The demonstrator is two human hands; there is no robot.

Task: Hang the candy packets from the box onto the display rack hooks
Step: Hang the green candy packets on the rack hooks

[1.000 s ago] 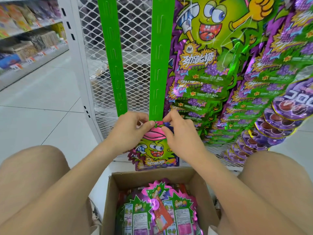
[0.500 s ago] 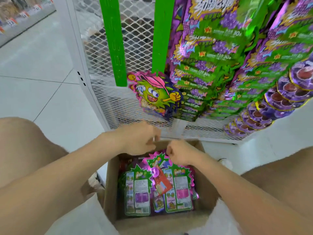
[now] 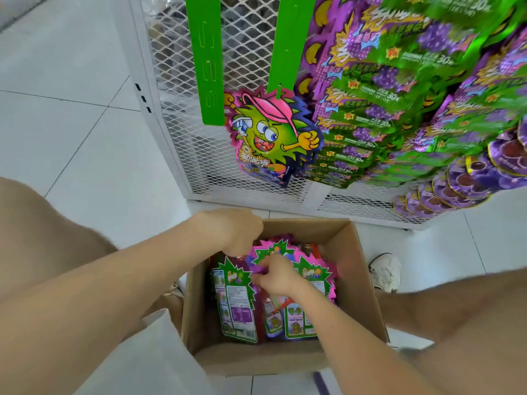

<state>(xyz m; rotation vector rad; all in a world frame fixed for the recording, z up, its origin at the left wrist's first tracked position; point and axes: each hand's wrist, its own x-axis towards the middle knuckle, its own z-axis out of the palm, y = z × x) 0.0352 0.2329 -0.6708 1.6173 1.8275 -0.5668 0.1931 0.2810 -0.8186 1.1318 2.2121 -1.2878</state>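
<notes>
A cardboard box (image 3: 359, 269) on the floor between my knees holds several candy packets (image 3: 236, 303), lying back side up, green and pink edged. My right hand (image 3: 273, 276) is inside the box, fingers pinched on the top edge of a pink-edged packet (image 3: 310, 273). My left hand (image 3: 239, 230) hovers over the box's far left rim, fingers curled, and nothing shows in its grip. One candy packet (image 3: 271, 135) with a green cartoon face hangs from the bottom hook of the right green display strip (image 3: 288, 38). A second green strip (image 3: 206, 58) to its left is bare.
A white mesh rack (image 3: 182, 115) backs the strips. Dense rows of green and purple grape packets (image 3: 399, 104) hang at the right, with round purple packs (image 3: 467, 181) lower down. A white shoe (image 3: 385, 270) rests right of the box. My knees flank the box on white floor tiles.
Both hands let go of the packet now hanging on the right strip and dropped to the box. My right hand reached in and took hold of a packet; the view tilted downward.
</notes>
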